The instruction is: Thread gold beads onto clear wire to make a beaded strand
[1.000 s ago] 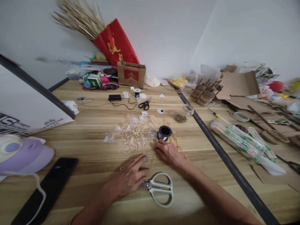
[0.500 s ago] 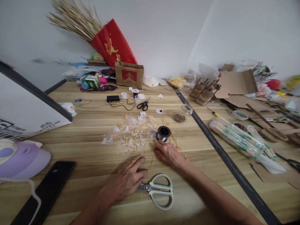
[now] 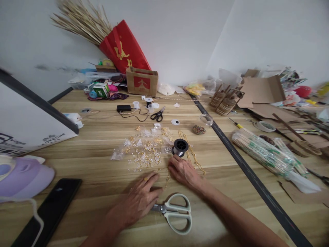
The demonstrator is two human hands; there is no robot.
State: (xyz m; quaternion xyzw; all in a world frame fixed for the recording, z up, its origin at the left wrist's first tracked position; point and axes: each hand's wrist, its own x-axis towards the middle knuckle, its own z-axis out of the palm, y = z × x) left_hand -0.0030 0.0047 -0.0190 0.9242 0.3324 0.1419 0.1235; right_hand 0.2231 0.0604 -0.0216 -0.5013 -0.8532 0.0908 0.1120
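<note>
Hardly any shift, left fingers [image 3: 152, 178] apart, right fingers [image 3: 173, 162] bunched, grip unclear, clear tub [image 3: 203, 126] of beads [image 3: 198, 130] beyond spool [image 3: 180, 147]

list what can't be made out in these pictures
- Head view: blade tips of pale-handled scissors, hidden by left hand
- Head view: whether right hand holds anything, hidden by its fingers
- Head view: near end of black phone, cut off by bottom edge
- Head view: shapes of small clear pieces, too small

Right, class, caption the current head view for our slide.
Two bare hands rest beside clear and gold beads, a wire spool, gold chain and pale-handled scissors.
</note>
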